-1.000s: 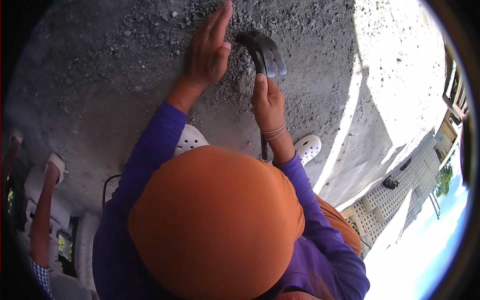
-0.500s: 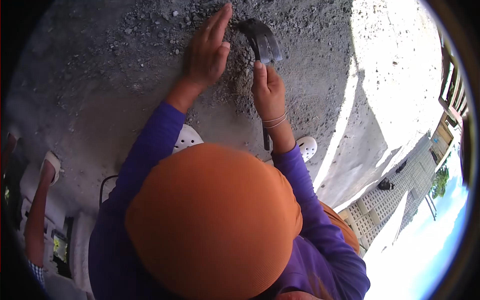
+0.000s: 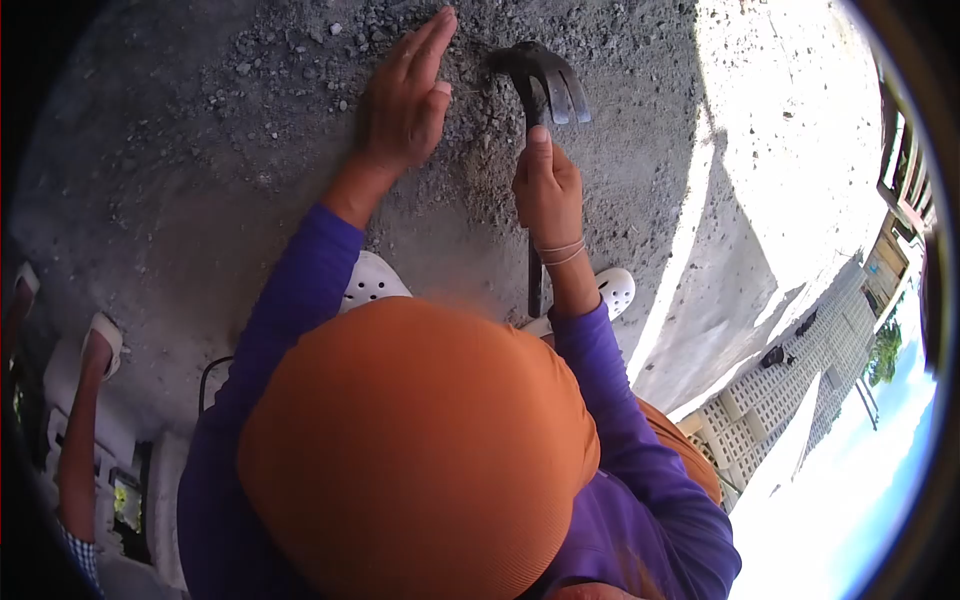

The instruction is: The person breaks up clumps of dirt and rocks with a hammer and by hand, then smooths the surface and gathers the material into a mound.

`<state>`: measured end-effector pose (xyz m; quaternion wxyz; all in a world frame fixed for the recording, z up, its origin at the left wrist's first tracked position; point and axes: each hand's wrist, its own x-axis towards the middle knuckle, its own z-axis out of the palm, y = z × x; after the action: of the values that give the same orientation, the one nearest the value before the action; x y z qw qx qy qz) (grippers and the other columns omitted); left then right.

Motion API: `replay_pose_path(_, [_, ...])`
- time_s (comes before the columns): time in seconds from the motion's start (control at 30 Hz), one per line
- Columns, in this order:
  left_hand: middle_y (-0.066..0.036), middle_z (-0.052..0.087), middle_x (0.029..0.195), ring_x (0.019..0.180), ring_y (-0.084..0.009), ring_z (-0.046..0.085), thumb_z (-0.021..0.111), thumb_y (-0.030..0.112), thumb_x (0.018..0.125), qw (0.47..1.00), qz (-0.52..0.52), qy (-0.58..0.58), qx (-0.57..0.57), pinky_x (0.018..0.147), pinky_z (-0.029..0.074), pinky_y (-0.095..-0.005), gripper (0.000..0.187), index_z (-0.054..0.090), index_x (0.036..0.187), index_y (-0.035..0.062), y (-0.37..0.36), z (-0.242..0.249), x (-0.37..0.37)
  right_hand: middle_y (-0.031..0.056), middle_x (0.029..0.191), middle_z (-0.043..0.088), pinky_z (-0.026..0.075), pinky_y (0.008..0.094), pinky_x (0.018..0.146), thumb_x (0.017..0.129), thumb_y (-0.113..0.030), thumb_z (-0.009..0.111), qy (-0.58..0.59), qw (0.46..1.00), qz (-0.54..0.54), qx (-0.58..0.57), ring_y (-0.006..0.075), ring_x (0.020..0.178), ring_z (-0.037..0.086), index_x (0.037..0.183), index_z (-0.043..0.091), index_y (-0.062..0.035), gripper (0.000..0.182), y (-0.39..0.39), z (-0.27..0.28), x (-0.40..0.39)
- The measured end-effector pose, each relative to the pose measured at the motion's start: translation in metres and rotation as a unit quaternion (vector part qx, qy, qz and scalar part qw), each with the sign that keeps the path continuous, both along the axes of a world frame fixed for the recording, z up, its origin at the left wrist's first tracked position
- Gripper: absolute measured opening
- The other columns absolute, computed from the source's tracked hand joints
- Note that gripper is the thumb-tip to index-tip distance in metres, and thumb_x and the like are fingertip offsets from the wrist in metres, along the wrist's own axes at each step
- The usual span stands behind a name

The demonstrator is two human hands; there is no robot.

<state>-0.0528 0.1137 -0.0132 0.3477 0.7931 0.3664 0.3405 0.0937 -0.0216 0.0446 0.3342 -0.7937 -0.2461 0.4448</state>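
Note:
My right hand (image 3: 549, 190) is wrapped round the handle of a dark metal claw hammer (image 3: 545, 75), with the thumb lying along the shaft just below the head. The hammer's striking end points left and its curved claws point right and down. To the left of the hammer, my left hand (image 3: 405, 105) is open, fingers stretched out and thumb a little apart, holding nothing. It is over or on the loose gravel (image 3: 290, 60); contact is not clear. A crumbly strip of broken grey ground (image 3: 490, 165) lies between the two hands.
White clogs (image 3: 375, 280) show beside the orange head covering (image 3: 420, 440), which hides much of the lower view. At left is another person's leg (image 3: 80, 440) with a pale shoe. A sunlit strip (image 3: 800, 130) and stacked pale hollow blocks (image 3: 770, 410) lie at right.
The hammer and my right hand have shifted slightly right, and the hammer head has turned. My left hand has moved a little left and stays open.

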Motion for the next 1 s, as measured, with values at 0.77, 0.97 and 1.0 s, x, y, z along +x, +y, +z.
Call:
replay_pose_path(0.77, [-0.022,0.046,0.142,0.134,-0.0395,0.04,0.016,0.046,0.102,0.989,0.087,-0.122,0.01,0.112,0.029,-0.0474,0.068,0.047,0.139,-0.0031,-0.004,0.0,0.004,0.0001,0.051,0.043,0.03,0.0226,0.04,0.101,-0.059,0.031,0.084,0.971,-0.22,0.038,0.0079,0.041,0.04,0.072,0.051,-0.0068,0.063,0.0,0.088,0.0])
replay_pose_path(0.97, [-0.021,0.048,0.142,0.132,-0.0392,0.043,0.015,0.046,0.102,0.998,0.052,0.008,-0.019,0.111,0.03,-0.0474,0.069,0.047,0.139,-0.0025,-0.016,0.003,-0.001,-0.0003,0.059,0.047,0.033,0.024,0.047,0.102,-0.044,0.044,-0.098,0.981,-0.026,0.166,0.0071,0.051,0.043,0.079,0.051,-0.0047,0.046,-0.031,0.002,-0.005])
replay_pose_path(1.0, [-0.021,0.048,0.141,0.132,-0.0395,0.043,0.015,0.045,0.102,0.998,0.056,0.02,-0.007,0.111,0.031,-0.0474,0.068,0.047,0.138,-0.0026,-0.015,0.0,-0.001,-0.0013,0.06,0.047,0.033,0.0239,0.048,0.103,-0.04,0.046,-0.069,0.992,-0.016,0.102,0.0065,0.053,0.043,0.077,0.05,-0.0047,0.044,-0.033,-0.012,-0.004])
